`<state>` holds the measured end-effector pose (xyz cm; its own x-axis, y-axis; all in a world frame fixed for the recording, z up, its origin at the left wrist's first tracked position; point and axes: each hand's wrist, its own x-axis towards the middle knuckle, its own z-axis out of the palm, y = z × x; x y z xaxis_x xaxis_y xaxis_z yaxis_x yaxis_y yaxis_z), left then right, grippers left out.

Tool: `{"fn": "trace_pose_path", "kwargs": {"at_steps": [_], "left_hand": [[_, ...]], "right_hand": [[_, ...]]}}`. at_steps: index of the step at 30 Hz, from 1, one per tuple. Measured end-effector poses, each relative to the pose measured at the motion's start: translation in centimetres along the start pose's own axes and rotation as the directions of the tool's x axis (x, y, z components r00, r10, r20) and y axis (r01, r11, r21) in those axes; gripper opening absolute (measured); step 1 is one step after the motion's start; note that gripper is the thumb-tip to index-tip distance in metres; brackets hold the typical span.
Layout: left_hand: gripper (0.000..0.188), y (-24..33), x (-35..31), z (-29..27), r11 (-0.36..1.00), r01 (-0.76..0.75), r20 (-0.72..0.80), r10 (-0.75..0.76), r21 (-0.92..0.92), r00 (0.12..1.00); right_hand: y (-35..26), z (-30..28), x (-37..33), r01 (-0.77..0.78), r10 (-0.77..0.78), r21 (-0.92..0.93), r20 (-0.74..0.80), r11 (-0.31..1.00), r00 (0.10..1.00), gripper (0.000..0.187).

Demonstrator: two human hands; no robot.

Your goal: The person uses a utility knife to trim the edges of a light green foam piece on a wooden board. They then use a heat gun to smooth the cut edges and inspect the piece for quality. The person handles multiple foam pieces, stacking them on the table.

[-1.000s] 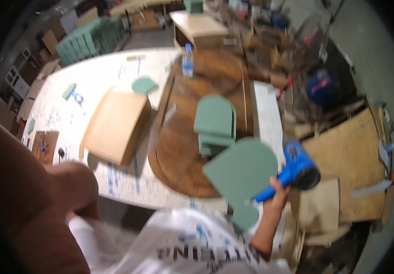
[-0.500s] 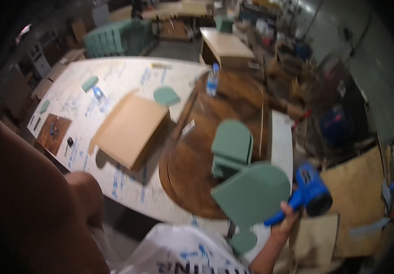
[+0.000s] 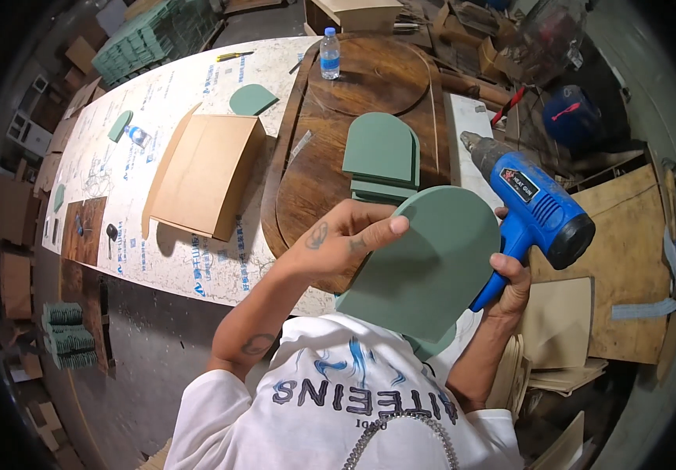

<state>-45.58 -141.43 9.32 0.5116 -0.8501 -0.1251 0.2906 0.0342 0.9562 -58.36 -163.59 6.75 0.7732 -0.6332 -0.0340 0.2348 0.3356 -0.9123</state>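
A blue heat gun (image 3: pixel 540 205) is in my right hand (image 3: pixel 512 288), fingers wrapped round its handle and the nozzle pointing up and to the left. My left hand (image 3: pixel 351 233) grips the left edge of a green arch-shaped panel (image 3: pixel 441 254), thumb on its face. The panel is tilted in front of my chest, its right edge close to the heat gun's handle. Beyond it, a stack of similar green panels (image 3: pixel 381 147) lies on a dark brown wooden board (image 3: pixel 314 180). Another green piece (image 3: pixel 432 342) shows partly beneath the held panel.
A white table (image 3: pixel 143 249) carries a beige box-like panel (image 3: pixel 203 174), loose green pieces (image 3: pixel 253 99) and a lying bottle (image 3: pixel 137 136). A water bottle (image 3: pixel 330 55) stands on the board's far end. Beige sheets (image 3: pixel 559 321) lean at the right. Green stacks (image 3: pixel 154 39) stand at the far left.
My left arm has swung in from the left, and that hand now grips the green panel. The heat gun has turned nozzle-upward and risen in view. The view has tilted down.
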Motion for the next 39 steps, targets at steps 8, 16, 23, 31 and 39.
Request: {"fn": "trace_pose_path", "kwargs": {"at_steps": [8,16,23,31,39], "left_hand": [[0.024,-1.3,-1.9,-0.9,0.922,-0.336,-0.302,0.381,0.19,0.874],[0.035,-5.3,-6.6,-4.5,0.667,-0.455,-0.29,0.35,-0.59,0.891],[0.052,-6.2,-6.0,-3.1,0.561,-0.421,-0.412,0.15,-0.713,0.899],[0.061,-6.0,-5.6,-1.4,0.845,-0.489,-0.729,0.193,-0.216,0.656],[0.057,-9.2,-7.3,-1.6,0.875,-0.414,-0.549,0.223,-0.252,0.806]], "right_hand": [[2.9,-8.2,0.5,-0.118,0.113,-0.05,-0.092,0.992,0.989,0.067],[6.6,-5.6,0.6,-0.092,0.076,-0.183,-0.091,0.979,0.993,0.052],[6.5,-11.8,-0.4,0.023,-0.058,-0.215,-0.156,0.976,0.986,0.04],[1.7,-9.5,-2.0,0.467,-0.531,-0.393,-0.065,0.792,0.845,0.04],[1.0,-10.3,-3.9,0.584,-0.63,-0.359,-0.015,0.728,0.776,0.044]]}}
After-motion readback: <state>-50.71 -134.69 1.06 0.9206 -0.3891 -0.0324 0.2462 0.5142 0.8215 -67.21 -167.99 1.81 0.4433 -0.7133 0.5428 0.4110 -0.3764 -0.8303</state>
